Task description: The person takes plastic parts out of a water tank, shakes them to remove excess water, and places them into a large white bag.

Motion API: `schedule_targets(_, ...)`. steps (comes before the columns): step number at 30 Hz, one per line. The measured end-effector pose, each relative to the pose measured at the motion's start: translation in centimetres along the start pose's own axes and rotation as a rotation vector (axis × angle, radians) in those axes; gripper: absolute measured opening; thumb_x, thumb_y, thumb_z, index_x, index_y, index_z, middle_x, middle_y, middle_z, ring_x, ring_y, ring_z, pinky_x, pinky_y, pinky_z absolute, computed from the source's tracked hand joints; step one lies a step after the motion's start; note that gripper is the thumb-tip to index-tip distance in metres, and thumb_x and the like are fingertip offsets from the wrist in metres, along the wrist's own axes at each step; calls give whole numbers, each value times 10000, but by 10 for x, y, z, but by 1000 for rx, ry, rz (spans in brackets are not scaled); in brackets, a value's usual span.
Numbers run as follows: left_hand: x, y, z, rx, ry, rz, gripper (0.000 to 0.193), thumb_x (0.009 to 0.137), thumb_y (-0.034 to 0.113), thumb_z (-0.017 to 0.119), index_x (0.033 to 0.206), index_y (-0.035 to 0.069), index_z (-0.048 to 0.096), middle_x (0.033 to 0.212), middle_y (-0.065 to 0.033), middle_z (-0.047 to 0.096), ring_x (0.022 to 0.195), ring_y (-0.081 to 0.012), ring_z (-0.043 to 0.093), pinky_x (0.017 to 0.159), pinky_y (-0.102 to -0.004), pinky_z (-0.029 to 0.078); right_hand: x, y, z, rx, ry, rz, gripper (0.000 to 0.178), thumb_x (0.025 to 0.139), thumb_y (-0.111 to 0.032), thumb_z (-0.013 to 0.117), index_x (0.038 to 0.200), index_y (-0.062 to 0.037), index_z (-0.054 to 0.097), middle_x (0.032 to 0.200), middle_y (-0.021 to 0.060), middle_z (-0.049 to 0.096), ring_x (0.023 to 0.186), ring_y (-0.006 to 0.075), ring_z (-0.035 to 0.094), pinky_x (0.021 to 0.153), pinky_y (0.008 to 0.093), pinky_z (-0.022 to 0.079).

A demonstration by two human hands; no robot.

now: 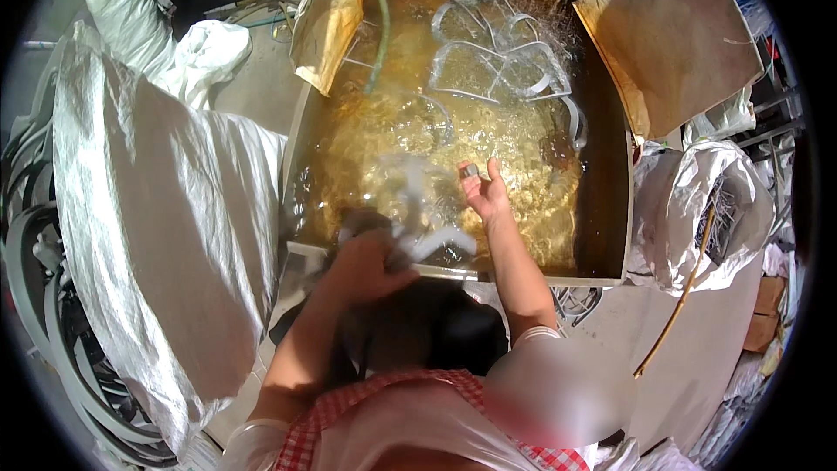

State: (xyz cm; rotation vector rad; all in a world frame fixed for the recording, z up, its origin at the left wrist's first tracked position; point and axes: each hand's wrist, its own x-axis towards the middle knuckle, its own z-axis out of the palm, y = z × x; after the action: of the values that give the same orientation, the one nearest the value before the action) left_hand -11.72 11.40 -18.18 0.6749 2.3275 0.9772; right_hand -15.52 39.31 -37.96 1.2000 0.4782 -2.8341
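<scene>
A metal tank (629, 209) of yellowish, rippling water lies before me. My right hand (486, 194) is over the water, palm turned up, with thumb and fingers apart. A small grey piece (471, 171) shows at its fingers; whether it is worn or held I cannot tell. My left hand (373, 260) is at the tank's near left edge, smeared by motion, its fingers unclear. Close beside it is a blurred, pale grey curved strip (443, 242). Several looped grey curved pieces (497, 61) lie in the far part of the tank, where water splashes.
A green hose (382, 22) runs into the tank at the far left. Stained boards (671, 44) lean at its far corners. A large white woven sack (166, 235) stands left, by stacked grey curved strips (65, 349). A stick (684, 296) leans on an open white sack (671, 244) at right.
</scene>
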Motion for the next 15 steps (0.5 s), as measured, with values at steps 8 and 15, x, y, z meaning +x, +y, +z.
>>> schedule_targets(8,-24,22,-13,190,-234,244,275,694,403,641,669,135,588,581,-124,547,598,-339,549,541,-433,402,38,31,68,-24,-40,47,636,859,-543,412,1111,41,407,987,193,531,849,283,561,686,318,529)
schedule_targets(15,-14,21,-28,181,-42,138,313,687,387,662,705,79,608,611,-153,567,607,-322,574,556,-409,426,44,-10,98,227,-152,-29,265,872,-151,503,1061,7,406,953,194,517,790,278,532,677,386,480)
